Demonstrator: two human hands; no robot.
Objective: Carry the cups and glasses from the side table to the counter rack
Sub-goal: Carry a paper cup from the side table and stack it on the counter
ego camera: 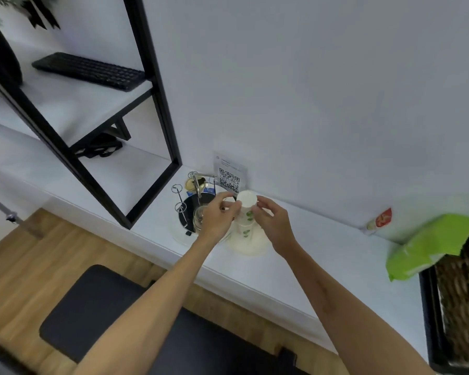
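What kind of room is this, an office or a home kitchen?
Probably an office refreshment corner: a keyboard lies on the black-framed shelf, a QR code sign leans on the wall, and paper cups stand beside the cup rack.

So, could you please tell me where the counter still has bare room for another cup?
Bare counter runs from the paper cup stack to the green pack. Around the wire rack, both hands, a glass and the QR card crowd it.
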